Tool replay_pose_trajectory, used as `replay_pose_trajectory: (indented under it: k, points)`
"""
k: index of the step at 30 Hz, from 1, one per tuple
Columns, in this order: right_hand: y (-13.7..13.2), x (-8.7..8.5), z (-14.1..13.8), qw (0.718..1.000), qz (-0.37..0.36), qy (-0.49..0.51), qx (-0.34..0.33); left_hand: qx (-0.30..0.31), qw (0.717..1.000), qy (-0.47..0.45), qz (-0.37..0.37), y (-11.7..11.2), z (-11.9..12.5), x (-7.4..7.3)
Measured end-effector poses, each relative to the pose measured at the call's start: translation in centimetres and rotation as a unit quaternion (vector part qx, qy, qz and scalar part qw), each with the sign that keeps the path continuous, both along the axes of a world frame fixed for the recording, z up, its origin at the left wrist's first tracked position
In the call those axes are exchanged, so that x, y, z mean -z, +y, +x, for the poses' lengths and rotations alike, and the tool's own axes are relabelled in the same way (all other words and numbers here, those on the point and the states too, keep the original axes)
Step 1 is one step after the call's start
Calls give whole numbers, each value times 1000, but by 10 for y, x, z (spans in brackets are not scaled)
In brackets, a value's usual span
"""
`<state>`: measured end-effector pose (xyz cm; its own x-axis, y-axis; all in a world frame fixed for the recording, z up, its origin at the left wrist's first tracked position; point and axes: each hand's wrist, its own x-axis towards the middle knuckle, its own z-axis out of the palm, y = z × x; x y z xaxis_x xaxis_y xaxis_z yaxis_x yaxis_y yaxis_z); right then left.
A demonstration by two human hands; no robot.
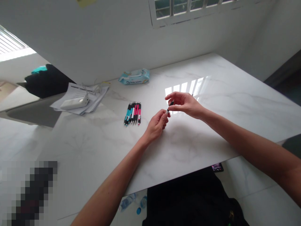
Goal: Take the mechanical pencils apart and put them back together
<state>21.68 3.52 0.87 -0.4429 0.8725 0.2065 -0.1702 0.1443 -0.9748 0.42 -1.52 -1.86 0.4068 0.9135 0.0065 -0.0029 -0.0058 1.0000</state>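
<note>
at table (195, 138), two hands (157, 124), one held pen (167, 111)

Pen (167, 111): white barrel, black upper section; tilted, top leaning right, lower end hidden in left grip (157, 124).

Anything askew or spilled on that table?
The papers toward the left end of the table lie askew, edges splayed, a white device on top. No spill shows; the pens beside the left hand look tidy.

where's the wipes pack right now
In the head view, the wipes pack lies left of centre on the table, by the wall, just beyond the pens.
</note>
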Motion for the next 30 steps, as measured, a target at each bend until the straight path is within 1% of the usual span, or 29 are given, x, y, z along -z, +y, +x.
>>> replay_pose_trajectory:
  k: [3, 6, 11, 14, 17, 20, 22, 24, 26, 30]
  points:
    - [0, 0, 1, 999, -8, 23, -22, 6, 1000, -10, -11, 0, 0, 0]
    - [0, 0, 1, 999, -6, 40, -29, 5, 1000, -24, -9, 0, 1, -1]
    - [-2, 4, -4, 999, -12, 52, -5, -7, 999, -24, 25, -1, 2, -1]
    - [-2, 3, -5, 997, -27, 64, -16, -11, 999, -8, 42, -1, 3, -2]
    - [-2, -2, -2, 997, -38, 66, -24, -22, 999, 0, 50, -1, 3, -4]
    - [-4, -7, -1, 997, -40, 69, -22, -13, 999, -47, 12, -1, 3, -4]
    - [-7, -9, -3, 995, -50, 75, -37, 8, 995, -92, -24, -1, 3, -3]
    - [-10, -11, -5, 993, -63, 75, -60, 26, 992, -119, -43, -2, 3, -3]
    - [-12, -12, -7, 994, -53, 62, -67, 29, 991, -124, -46, -3, 3, -3]
    - [-13, -11, -10, 1000, 17, 18, -7, 18, 994, -102, -32, -4, 3, -3]
